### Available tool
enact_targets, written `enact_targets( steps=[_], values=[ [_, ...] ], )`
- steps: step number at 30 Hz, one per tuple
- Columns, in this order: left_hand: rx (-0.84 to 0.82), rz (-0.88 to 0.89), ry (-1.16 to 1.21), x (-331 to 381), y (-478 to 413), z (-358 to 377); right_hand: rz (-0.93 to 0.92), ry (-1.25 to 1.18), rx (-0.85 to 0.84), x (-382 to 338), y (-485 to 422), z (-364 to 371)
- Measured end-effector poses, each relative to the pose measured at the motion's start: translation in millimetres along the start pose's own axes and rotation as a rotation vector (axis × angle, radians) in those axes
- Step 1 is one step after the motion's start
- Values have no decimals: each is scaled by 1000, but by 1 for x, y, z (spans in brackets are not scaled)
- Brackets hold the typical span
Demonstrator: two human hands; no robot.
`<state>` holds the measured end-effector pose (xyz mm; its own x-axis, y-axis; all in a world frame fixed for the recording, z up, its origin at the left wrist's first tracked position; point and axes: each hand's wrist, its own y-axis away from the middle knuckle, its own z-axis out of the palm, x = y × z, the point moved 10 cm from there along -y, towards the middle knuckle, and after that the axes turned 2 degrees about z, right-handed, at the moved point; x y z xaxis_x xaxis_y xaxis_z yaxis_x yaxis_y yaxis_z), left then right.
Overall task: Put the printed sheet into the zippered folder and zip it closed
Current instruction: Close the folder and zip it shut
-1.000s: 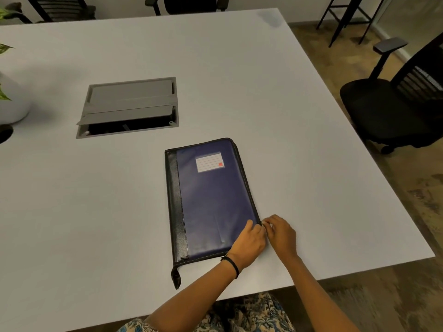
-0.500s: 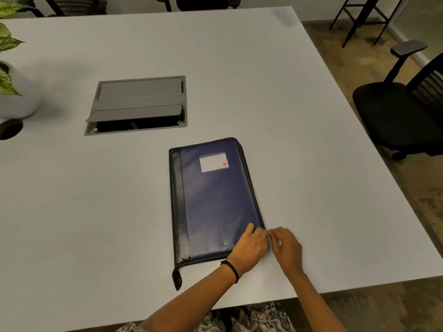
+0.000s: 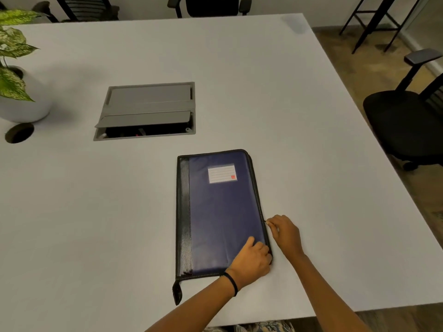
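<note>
Nearest: two bare forearms come in from the bottom, over the near edge of the white rectangular table (image 3: 96, 224). There's a thin black band (image 3: 232, 282) on the L wrist. The left hand (image 3: 251, 259) sits on the near R corner of the dark-blue zippered folder (image 3: 220, 216), thumb flat on the cover, other fingers curled round the corner edge, gripping it. The right hand (image 3: 285, 233) is just beside it, a bit farther up the folder's R edge. Its thumb & forefinger are pinched together right at the zip line, the rest curled in. The zip pull is too small to make out. Hands are close but apart.

The folder lies flat on the table w/ cover shut, near the front edge, long side running away from the person. A black leather-look strip runs down its L side. A black zip tail (image 3: 177, 293) sticks out from the near L corner onto the table. A white lined label w/ red mark (image 3: 222, 173) is on the far part of the cover.

Farther: a grey rectangular cable box (image 3: 148, 104) is recessed in the tabletop, flap partly up, dark gap below. Far L there's a round hole (image 3: 19, 132) in the tabletop, and just beyond it a white rounded plant pot (image 3: 38, 109) w/ green-and-cream leaves (image 3: 12, 85). Off the table to the R stands a black office chair (image 3: 402, 125) on brown floor. Another black chair (image 3: 211, 6) is at the far edge.
</note>
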<state>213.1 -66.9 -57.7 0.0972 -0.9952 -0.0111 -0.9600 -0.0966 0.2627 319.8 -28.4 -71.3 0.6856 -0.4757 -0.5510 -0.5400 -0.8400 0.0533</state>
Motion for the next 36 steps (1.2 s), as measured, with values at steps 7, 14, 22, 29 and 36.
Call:
enact_targets(
  steps=[7,14,22,29,36],
  values=[
    [-120,-73,-3,-5,-9,-5,89,-12,0,4,10,7],
    [-340,27,-67,22,-27,19,57,7,-46,0,7,10],
    [-387,31,-9,17,-26,24,-25,207,-312,8,16,28],
    [-352,75,-15,20,-21,17,-212,286,-127,-20,15,11],
    [-392,157,-2,27,-11,28,-179,292,-44,-35,-51,7]
  ],
)
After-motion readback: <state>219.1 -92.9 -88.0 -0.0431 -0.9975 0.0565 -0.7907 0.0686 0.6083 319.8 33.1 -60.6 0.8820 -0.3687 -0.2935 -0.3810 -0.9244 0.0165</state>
